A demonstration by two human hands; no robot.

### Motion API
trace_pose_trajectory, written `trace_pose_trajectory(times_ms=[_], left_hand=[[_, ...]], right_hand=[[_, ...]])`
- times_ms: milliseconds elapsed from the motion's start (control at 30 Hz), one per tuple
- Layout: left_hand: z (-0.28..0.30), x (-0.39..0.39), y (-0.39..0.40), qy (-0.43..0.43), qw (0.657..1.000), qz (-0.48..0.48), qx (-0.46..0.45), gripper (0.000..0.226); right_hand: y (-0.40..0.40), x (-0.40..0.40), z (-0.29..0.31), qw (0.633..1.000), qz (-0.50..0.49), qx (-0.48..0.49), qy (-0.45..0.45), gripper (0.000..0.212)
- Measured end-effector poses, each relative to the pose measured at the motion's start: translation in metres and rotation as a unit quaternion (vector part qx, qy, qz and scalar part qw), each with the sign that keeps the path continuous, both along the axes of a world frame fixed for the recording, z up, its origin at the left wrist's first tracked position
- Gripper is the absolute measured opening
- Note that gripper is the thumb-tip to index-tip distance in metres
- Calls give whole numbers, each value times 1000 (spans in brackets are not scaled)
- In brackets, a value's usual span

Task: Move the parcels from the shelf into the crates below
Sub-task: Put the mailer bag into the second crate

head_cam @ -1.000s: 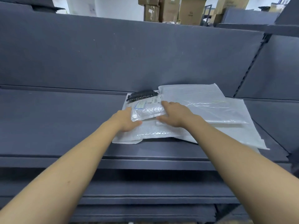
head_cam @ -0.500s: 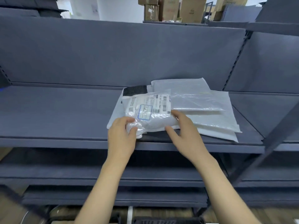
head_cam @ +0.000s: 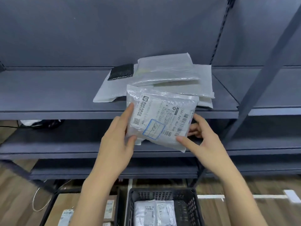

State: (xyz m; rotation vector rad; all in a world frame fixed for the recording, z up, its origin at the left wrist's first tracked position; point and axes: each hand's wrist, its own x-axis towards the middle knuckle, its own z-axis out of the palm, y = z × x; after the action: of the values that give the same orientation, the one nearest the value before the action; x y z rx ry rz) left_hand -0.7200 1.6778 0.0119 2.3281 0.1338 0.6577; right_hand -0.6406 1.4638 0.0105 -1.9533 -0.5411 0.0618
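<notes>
Both hands, left hand (head_cam: 116, 141) and right hand (head_cam: 206, 141), clamped their fingers on a white labelled plastic parcel (head_cam: 160, 119), held clear of the grey metal shelf's (head_cam: 48, 114) front edge, above a black slatted crate (head_cam: 193, 207).

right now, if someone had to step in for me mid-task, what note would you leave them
Left hand: gripping the left edge of the white bubble-wrap parcel with a printed shipping label.
Right hand: gripping its right edge; the parcel is held up in front of the grey metal shelf.
Done: one white labelled parcel lies in the black plastic mesh crate below.
Left: drop the held parcel into a crate, then clear the stack of white flat mailers and the small black padded pouch on the shelf.
</notes>
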Motion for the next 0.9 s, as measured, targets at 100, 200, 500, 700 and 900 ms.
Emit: trace_pose_trajectory(times_ms=[100,200,500,700,900], left_hand=[[6,0,-1,1,1000,-2,25,89],[8,1,-4,20,999,-4,25,87],[16,2,3,29,1000,-6,0,86],[18,1,4,49,994,4,99,102],[22,-6,12,58,985,-58,151,115]], right_hand=[[-5,1,3,1000,6,13,-13,55],[-10,4,9,999,6,33,-21,50],[-19,10,21,997,23,58,-48,45],[-21,12,32,994,50,-14,-100,46],[-20,15,57,985,61,-43,-156,36]])
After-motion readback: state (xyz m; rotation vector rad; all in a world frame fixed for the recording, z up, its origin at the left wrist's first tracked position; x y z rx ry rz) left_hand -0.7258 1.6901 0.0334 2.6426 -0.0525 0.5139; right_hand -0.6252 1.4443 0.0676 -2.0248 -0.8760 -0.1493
